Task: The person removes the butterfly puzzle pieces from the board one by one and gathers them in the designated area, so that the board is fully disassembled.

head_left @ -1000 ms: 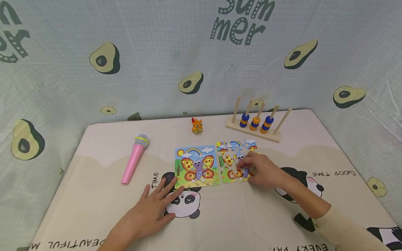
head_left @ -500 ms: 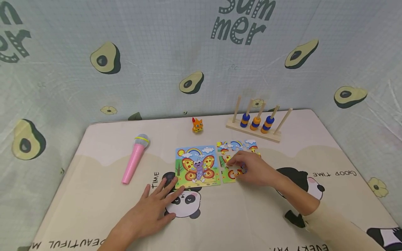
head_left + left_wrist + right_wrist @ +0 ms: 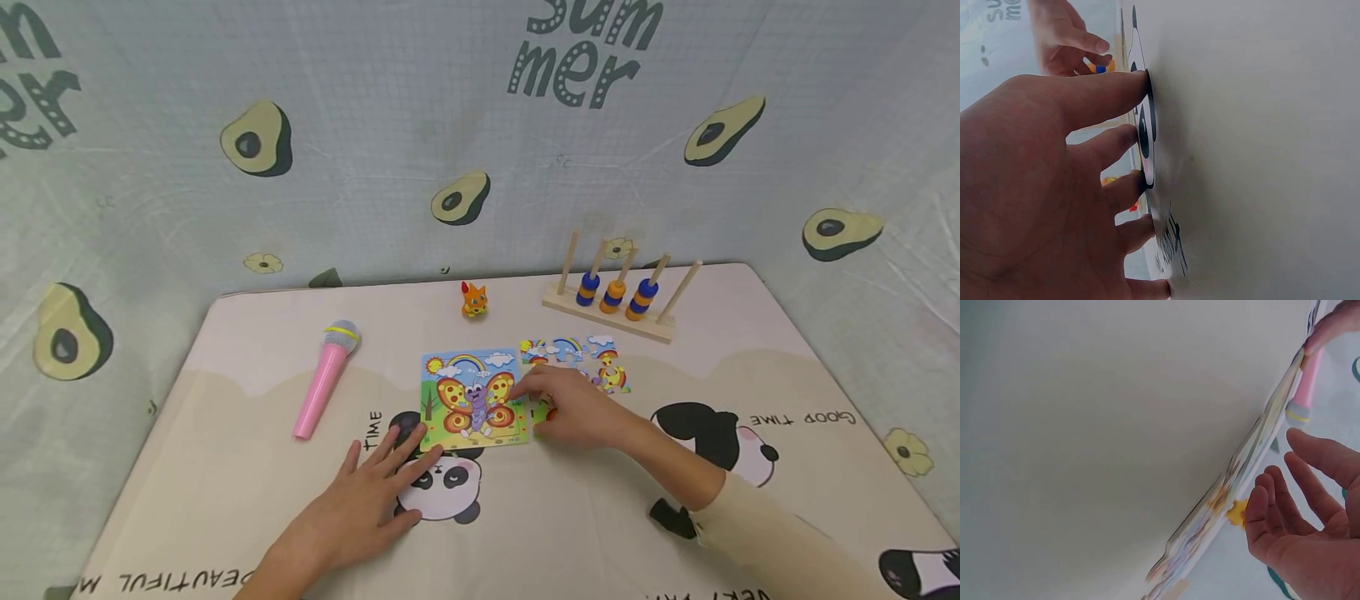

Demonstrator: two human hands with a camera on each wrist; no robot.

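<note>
A square butterfly picture board (image 3: 477, 400) lies on the table. My left hand (image 3: 352, 504) rests palm down with spread fingers, its fingertips at the board's lower left corner. My right hand (image 3: 581, 408) reaches over the loosely assembled puzzle pieces (image 3: 568, 348), fingertips near the board's right edge. In the right wrist view its thumb and loosely bent fingers (image 3: 1279, 500) stand apart, with nothing visible between them. The hand covers the puzzle's lower part in the head view; the top row and a yellow-red piece (image 3: 613, 379) show.
To the left lies a pink toy microphone (image 3: 324, 383). A small orange animal figure (image 3: 473, 300) stands behind the board. At the back right is a wooden peg stand (image 3: 609, 312) with blue and orange beads. A printed cloth covers the table, with a fabric backdrop behind.
My right hand has moved left across the puzzle pieces to the board's right edge, covering more of the lower left pieces. My left hand has stayed in place.
</note>
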